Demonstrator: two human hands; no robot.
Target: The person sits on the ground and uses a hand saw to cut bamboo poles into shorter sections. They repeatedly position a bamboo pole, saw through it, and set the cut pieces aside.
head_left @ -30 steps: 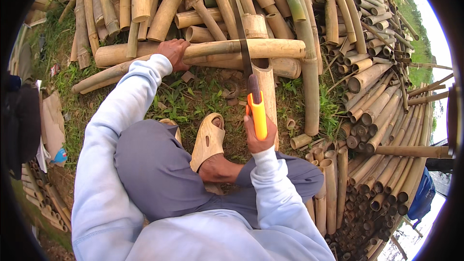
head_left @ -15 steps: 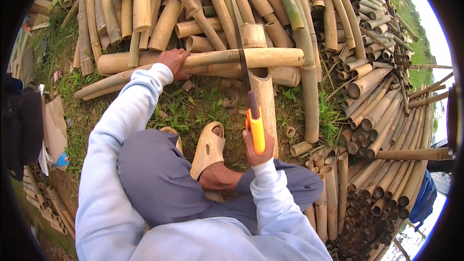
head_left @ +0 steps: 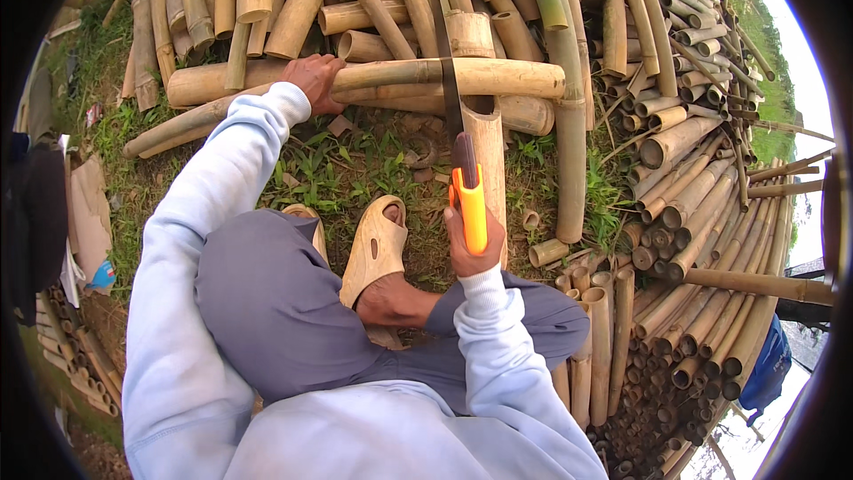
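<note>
My left hand [head_left: 313, 83] is wrapped around a long bamboo pole [head_left: 391, 76] lying crosswise in front of me, and holds it from above. In my right hand [head_left: 475, 253] is a hand saw [head_left: 472, 204] with an orange and black handle, fingers closed around the grip. Its long dark blade points away from me and crosses the pole to the right of my left hand. Beneath the pole, a thick bamboo piece [head_left: 484, 164] with an open end runs toward me. Whether the blade has entered the pole is too fine to tell.
Cut bamboo lengths [head_left: 302, 9] are heaped beyond the pole. Stacked bamboo tubes [head_left: 684, 231] fill the right side, and short upright pieces [head_left: 597, 338] stand near my right knee. My sandal [head_left: 378, 244] rests on grass. Torn cardboard [head_left: 89, 204] lies at the left.
The whole view has shifted, so the pole, saw and sandals appear higher. The saw has moved slightly forward across the pole. Both hands keep their hold.
</note>
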